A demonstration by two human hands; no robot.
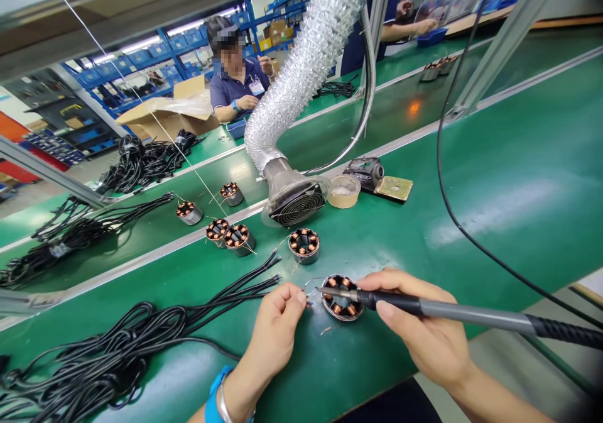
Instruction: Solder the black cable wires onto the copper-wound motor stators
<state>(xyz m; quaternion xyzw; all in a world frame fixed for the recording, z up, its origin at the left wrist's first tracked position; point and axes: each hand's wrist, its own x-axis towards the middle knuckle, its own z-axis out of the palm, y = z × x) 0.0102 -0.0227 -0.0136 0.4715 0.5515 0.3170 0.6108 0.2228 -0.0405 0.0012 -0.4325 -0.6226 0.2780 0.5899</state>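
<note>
Looks like soldering: right hand (419,329) clamped on iron (452,310), tip near wire (309,303); left hand (277,322) fingertips together, apparently pinching that wire. Stator (352,311) lies lower centre of frame, under iron. Next move likely calls for steady tip contact.

Soldering iron (471,313) across copper-wound stator (351,310)
I see the stator flat at five o'clock, the iron's tip (336,293) pointing to nine, near thin wire ends (309,303).
</note>
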